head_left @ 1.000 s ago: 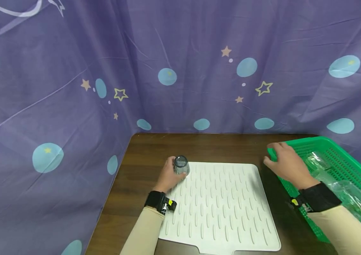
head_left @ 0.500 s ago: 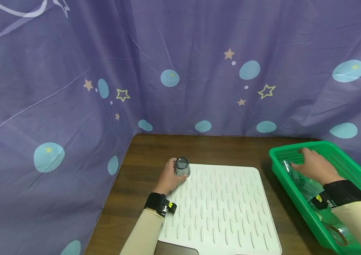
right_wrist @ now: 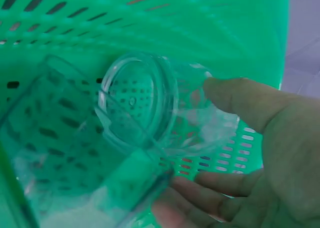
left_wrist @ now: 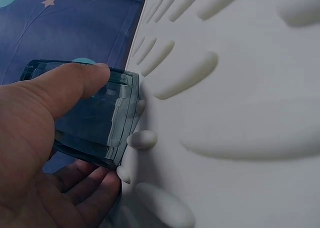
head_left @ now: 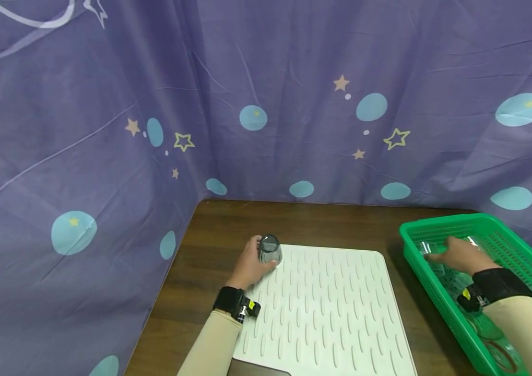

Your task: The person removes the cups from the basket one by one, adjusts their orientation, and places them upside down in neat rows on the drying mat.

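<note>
A grey-blue glass tumbler stands at the far left corner of the white ridged mat. My left hand grips it from the left; in the left wrist view the thumb lies along the tumbler's side and the other fingers are below, near the mat. My right hand is down inside the green basket. In the right wrist view its thumb overlaps the side of a clear glass lying on its side, while its other fingers are spread below, with basket holes showing between.
Another clear glass vessel lies close beside, its edge reaching the right fingertips. More clear glassware fills the near part of the basket. The brown wooden table meets a purple curtain at the back and left.
My right hand has moved from above the basket's left rim to the right, then down among the glasses. The left hand has kept its grip on the tumbler. The head view has shifted slightly.
</note>
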Demonstrator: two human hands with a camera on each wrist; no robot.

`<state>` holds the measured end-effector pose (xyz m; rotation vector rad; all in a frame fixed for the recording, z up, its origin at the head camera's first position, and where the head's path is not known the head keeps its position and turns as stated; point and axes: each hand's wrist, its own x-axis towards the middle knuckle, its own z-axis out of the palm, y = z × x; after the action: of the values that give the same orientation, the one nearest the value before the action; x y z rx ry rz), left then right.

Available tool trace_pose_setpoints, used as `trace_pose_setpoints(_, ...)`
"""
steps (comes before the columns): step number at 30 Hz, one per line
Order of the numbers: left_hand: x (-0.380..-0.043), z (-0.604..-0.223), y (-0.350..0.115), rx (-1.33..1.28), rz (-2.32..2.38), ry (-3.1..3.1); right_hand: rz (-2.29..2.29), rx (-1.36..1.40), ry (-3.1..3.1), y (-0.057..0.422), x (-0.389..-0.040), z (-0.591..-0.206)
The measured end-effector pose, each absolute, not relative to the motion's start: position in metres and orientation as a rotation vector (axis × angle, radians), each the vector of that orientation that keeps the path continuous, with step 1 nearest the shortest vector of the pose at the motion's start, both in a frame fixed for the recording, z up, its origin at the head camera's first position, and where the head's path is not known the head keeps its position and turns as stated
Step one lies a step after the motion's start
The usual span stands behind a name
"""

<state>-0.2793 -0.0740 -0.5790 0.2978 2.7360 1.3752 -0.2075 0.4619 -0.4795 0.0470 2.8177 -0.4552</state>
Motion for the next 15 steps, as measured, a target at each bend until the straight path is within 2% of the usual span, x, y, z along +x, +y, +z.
trace_pose_setpoints(15, -0.2822, -0.5818, -0.0732, 0.345, 1.4, 2.727, -0.507, 0.008, 2.755, 0.4596, -0.215, -0.4854)
